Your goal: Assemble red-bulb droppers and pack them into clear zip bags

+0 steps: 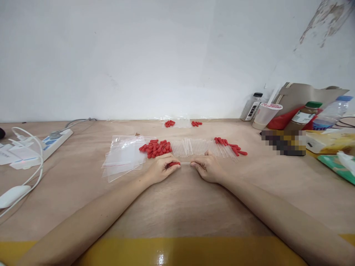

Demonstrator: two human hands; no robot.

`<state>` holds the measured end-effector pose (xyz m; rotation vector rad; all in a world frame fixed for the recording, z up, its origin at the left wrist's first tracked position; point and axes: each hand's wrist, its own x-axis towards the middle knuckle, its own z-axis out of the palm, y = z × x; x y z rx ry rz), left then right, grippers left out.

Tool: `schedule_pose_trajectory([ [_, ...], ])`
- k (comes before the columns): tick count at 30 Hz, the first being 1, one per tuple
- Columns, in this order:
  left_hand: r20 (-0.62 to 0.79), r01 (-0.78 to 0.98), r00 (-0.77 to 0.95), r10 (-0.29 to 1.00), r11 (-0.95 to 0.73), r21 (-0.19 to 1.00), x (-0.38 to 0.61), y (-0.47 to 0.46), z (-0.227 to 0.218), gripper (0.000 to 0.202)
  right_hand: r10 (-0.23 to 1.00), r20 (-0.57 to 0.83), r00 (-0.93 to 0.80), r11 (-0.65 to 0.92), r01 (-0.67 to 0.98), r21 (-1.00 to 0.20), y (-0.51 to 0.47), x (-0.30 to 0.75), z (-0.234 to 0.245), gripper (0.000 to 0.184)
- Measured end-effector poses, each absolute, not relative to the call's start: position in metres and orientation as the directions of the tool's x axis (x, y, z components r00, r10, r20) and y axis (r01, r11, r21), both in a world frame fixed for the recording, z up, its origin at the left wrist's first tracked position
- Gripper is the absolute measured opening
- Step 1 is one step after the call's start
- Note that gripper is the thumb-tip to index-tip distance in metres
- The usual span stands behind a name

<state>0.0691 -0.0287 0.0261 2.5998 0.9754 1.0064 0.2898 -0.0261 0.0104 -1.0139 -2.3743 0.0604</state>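
Note:
My left hand (161,168) pinches a red rubber bulb (174,163) that sits on the end of a thin clear glass tube (185,163). My right hand (207,168) pinches the tube's other end, and both hands rest on the brown table. Just beyond them lies a row of clear tubes (194,147). A heap of loose red bulbs (155,147) lies at the row's left end. Several tubes fitted with red bulbs (231,146) lie at its right end.
A stack of clear zip bags (123,157) lies left of the bulbs. A bag holding red bulbs (181,123) sits by the wall. A power strip (54,142) and white cables are at far left. Bottles, a cup (266,114) and boxes crowd the right.

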Motion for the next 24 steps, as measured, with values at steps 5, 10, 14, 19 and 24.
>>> schedule_pose_trajectory([
  [5, 0.521, 0.483, 0.596, 0.61, -0.792, 0.375, 0.07, -0.027, 0.022, 0.014, 0.677, 0.459, -0.575, 0.723, 0.637, -0.269, -0.027, 0.288, 0.011, 0.024],
  [10, 0.516, 0.493, 0.605, 0.607, -0.794, 0.356, 0.069, -0.025, 0.021, 0.016, 0.673, 0.436, -0.598, 0.731, 0.626, -0.271, -0.026, 0.286, 0.011, 0.025],
  [14, 0.496, 0.471, 0.636, 0.591, -0.807, 0.356, 0.066, -0.021, 0.023, 0.015, 0.662, 0.432, -0.613, 0.737, 0.637, -0.226, -0.025, 0.287, 0.012, 0.026],
  [19, 0.572, 0.439, 0.587, 0.573, -0.819, 0.37, 0.06, -0.014, 0.018, 0.021, 0.619, 0.422, -0.662, 0.767, 0.625, -0.144, -0.024, 0.289, 0.027, 0.019],
  [24, 0.62, 0.55, 0.441, 0.649, -0.741, 0.384, 0.057, -0.011, 0.013, 0.046, 0.851, 0.376, -0.368, 0.504, 0.772, -0.386, -0.002, 0.321, 0.044, 0.018],
])
